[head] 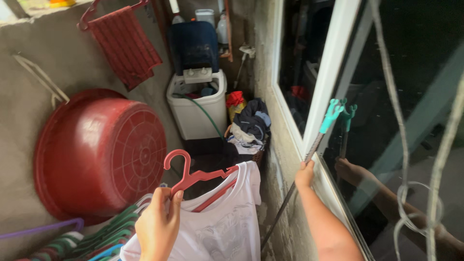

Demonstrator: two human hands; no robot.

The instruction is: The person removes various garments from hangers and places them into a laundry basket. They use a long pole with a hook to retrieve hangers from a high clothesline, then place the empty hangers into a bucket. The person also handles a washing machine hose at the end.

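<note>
one white shirt is already on the red hanger my left hand grips tight at bottom middle, my right hand is closed around the hook pole, and the shirt isn't hung up yet.

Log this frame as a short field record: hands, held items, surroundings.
left hand: grips a red hanger just below its hook
on hanger: white shirt
right hand: grips a pole with a teal forked tip, beside the window frame
left wall: red basin, red cloth
back: washing machine, clothes basket
lower left: spare hangers
</note>
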